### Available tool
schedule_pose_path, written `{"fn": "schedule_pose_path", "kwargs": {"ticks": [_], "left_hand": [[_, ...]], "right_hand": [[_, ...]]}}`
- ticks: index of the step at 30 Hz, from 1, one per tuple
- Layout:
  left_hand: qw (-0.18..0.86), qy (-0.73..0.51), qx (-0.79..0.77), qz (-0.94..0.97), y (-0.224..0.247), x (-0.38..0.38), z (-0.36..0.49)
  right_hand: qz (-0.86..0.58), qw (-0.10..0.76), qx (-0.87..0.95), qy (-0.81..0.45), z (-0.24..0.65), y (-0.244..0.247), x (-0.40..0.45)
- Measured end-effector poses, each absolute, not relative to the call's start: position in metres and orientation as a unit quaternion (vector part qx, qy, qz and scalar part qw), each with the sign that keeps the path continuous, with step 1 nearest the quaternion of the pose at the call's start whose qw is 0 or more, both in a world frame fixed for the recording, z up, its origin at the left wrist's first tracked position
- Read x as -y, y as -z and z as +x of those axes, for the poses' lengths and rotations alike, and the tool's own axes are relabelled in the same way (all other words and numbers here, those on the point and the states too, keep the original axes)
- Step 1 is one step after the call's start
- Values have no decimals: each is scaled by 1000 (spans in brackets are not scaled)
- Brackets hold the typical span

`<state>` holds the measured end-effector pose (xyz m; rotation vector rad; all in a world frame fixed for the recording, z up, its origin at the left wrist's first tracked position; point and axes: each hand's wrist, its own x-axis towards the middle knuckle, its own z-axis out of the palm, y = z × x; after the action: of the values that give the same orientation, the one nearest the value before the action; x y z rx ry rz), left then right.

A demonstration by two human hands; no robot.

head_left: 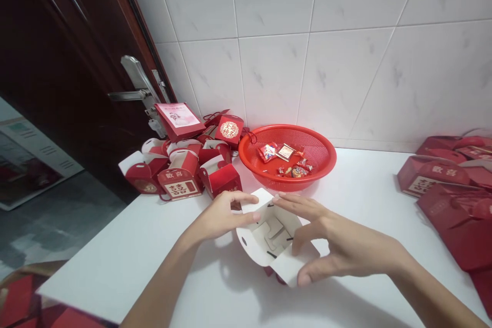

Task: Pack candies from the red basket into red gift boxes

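An open candy gift box [274,236], white inside with red outside, sits on the white table in front of me, its flaps spread. Its bottom shows interlocked folded panels and dark slots; no sweets are visible in it. My left hand [228,212] pinches the left flap between thumb and fingers. Around the right side is my right hand [326,241], its thumb on the near flap and its fingertips reaching to the far edge. Behind the box stands a red plastic basket [326,164] with a few wrapped sweets [285,151] in it.
Several red gift boxes [180,179] are piled on the left, some with open tops. More folded red boxes [438,174] lie on the right. A tiled wall [277,77] backs the table [161,236]; a dark door [88,36] is at the left. Red boxes [23,297] also lie below the table's left edge.
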<state>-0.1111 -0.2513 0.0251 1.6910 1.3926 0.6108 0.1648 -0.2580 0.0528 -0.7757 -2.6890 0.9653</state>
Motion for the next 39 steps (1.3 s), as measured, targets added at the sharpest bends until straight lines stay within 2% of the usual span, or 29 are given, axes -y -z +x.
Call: {"fn": "schedule_pose_path", "kwargs": {"ticks": [5, 9, 13, 20, 24, 30, 36, 39], "left_hand": [[470, -177, -516, 694, -26, 256, -119], [501, -163, -493, 693, -22, 258, -118], [554, -164, -443, 685, -15, 254, -116], [599, -252, -391, 652, 13, 236, -108], [601, -313, -381, 629, 31, 231, -100], [568, -370, -388, 625, 46, 228, -98], [592, -452, -364, 559, 59, 227, -90], [574, -483, -385, 537, 64, 226, -86]], "right_hand": [[-322, 95, 903, -267, 161, -49, 262], [-381, 79, 902, -189, 152, -40, 265], [-410, 50, 894, -176, 148, -31, 263], [-439, 24, 888, -133, 148, -29, 258], [-446, 33, 882, -149, 154, -34, 256], [-373, 107, 894, -222, 180, -63, 237], [-386, 285, 834, -273, 199, -81, 176], [-418, 334, 791, -297, 196, -77, 138]]}}
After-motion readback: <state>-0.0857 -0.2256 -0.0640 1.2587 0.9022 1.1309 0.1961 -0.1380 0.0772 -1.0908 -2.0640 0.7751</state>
